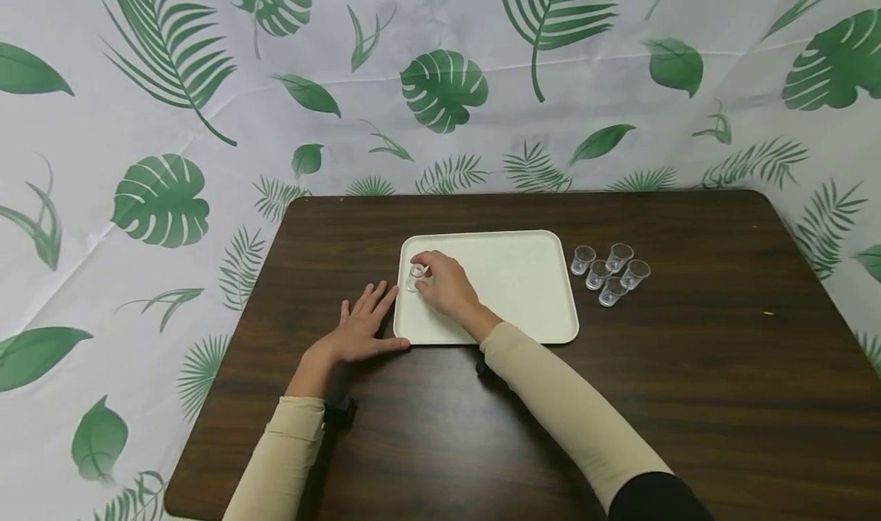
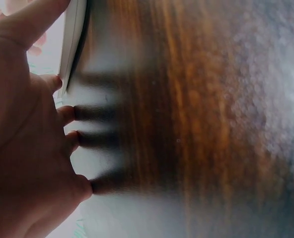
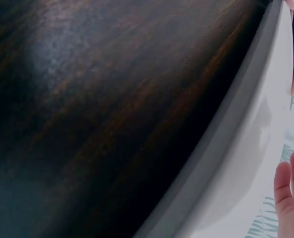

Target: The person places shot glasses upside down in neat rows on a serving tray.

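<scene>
A white rectangular tray (image 1: 509, 288) lies on the dark wooden table. Over its left end, my right hand (image 1: 447, 284) pinches a small clear cup (image 1: 417, 269) between thumb and fingers. Just below that cup a clear rounded shape shows against the tray; whether it belongs to the same cup I cannot tell. My left hand (image 1: 358, 330) is spread with straight fingers at the tray's left front corner, its thumb by the rim. In the left wrist view, fingertips of the left hand (image 2: 23, 119) rest on the table. The right wrist view shows the tray's rim (image 3: 226, 158) and part of the right hand (image 3: 291, 193).
Several small clear cups (image 1: 610, 272) stand clustered on the table (image 1: 702, 383) just right of the tray. A leaf-patterned cloth (image 1: 440, 146) hangs behind the table. A tiny yellowish scrap (image 1: 768, 314) lies on the right side of the tabletop.
</scene>
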`<state>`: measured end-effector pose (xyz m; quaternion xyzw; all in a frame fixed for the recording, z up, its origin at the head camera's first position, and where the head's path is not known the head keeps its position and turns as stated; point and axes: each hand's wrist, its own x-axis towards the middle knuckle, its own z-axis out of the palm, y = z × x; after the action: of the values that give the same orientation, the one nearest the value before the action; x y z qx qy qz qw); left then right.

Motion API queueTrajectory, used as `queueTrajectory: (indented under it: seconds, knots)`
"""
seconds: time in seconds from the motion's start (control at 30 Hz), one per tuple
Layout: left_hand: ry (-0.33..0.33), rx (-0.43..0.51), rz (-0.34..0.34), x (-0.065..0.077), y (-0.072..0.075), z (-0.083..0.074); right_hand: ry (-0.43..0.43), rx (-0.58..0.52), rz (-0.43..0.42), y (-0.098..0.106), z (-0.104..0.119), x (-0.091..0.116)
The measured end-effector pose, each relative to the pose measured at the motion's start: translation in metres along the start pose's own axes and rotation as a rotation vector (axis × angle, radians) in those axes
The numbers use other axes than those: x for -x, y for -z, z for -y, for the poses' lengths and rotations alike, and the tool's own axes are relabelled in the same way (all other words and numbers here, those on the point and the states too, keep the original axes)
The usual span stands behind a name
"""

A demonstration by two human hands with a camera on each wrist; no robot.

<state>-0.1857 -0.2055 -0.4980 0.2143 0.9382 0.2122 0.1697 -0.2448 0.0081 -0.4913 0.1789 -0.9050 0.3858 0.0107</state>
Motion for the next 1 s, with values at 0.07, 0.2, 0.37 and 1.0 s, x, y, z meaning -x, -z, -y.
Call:
queueTrajectory:
  seconds: [0.07,0.2,0.37,1.0]
  knots:
    - [0.007,-0.001,0.005,-0.002,-0.002,0.002,0.019,0.008,0.004,0.0,0.0,0.001]
    - [0.014,-0.015,0.01,-0.004,-0.002,0.003,0.04,0.033,0.008,-0.001,0.0,0.0]
    - [0.007,-0.018,0.0,-0.001,0.002,-0.003,0.062,0.077,0.03,-0.003,0.001,0.001]
    - [0.019,-0.013,0.017,0.002,0.005,-0.009,0.118,0.177,0.158,0.007,-0.008,0.011]
